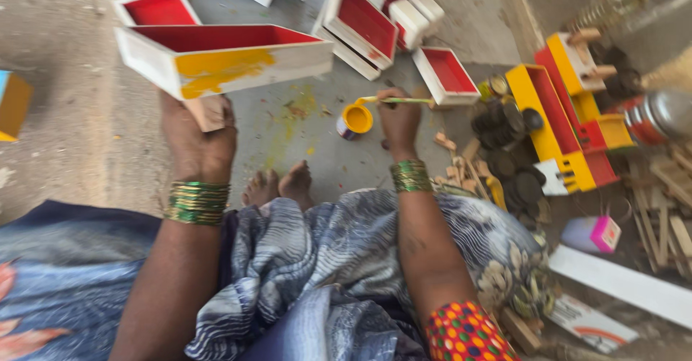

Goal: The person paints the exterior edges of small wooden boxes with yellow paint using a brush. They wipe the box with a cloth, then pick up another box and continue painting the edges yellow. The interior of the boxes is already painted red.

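Observation:
My left hand (198, 134) grips the wooden stub under a long white box (216, 56) with a red inside and a fresh yellow patch on its near side, held up above the floor. My right hand (398, 119) holds a thin paintbrush (396, 100) whose tip reaches into a small open tin of yellow paint (356, 119) on the floor. Green bangles sit on both wrists. My bare feet (280, 184) show between the two arms.
Several white boxes with red insides (360, 23) lie on the concrete floor ahead. Yellow and red painted wooden pieces (559, 119), dark round wheels (515, 155) and wood scraps (667, 209) crowd the right side. A small white and pink bottle (595, 233) lies near them.

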`<state>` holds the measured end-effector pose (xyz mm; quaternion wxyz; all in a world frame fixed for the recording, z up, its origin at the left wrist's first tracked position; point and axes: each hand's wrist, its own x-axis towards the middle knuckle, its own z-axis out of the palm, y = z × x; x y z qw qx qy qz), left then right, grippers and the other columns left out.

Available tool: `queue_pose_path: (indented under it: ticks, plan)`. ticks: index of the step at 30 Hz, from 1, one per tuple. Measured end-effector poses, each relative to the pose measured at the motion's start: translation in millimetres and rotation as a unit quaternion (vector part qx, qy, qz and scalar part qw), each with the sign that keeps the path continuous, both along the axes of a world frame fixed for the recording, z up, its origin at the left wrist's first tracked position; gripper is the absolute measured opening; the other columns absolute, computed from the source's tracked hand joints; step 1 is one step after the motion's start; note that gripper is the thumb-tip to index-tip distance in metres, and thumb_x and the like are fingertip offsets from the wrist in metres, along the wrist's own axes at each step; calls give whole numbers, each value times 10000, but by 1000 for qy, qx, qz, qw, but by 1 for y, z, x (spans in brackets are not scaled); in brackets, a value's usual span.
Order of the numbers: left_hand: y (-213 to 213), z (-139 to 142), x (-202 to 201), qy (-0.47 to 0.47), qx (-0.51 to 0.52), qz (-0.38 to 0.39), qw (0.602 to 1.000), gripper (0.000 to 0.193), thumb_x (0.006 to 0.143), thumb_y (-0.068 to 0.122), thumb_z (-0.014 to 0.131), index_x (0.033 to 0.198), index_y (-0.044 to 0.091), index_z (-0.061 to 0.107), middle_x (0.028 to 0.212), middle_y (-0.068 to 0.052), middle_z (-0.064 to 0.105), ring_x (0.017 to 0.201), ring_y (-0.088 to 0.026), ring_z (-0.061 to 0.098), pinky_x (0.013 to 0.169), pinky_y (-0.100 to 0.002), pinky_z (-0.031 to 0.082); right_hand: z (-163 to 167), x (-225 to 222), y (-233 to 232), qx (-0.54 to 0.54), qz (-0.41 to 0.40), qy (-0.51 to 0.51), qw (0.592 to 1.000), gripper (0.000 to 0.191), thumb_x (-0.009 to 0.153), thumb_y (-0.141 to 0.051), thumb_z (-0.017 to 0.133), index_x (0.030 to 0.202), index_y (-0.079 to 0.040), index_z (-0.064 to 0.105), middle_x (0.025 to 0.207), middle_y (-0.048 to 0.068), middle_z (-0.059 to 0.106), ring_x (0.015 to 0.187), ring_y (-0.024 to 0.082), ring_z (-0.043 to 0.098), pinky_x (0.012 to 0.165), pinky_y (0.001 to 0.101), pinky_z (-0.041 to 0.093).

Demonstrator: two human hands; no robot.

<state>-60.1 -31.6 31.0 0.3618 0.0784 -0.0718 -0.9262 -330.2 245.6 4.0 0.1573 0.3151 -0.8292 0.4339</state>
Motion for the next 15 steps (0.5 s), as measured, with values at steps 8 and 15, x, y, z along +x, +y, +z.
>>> queue_pose_path:
  ticks: [8,15]
  plan:
    - [9,28,12,-87,42,7,995,425,1030,459,596,1309,140,619,1158,-10,698,980,-154,704,740,-267,602,-48,-4,2,57,-50,-50,996,118,786,-54,796,866,-97,721,745,69,728,669,191,714,630,330,540]
    - [12,31,13,-80,44,9,996,455,1030,457,604,1339,124,598,1169,-30,692,1000,-158,698,756,-268,609,-62,2,1,56,-15,-33,998,110,798,-70,791,876,-91,715,795,72,743,712,205,727,650,335,549]
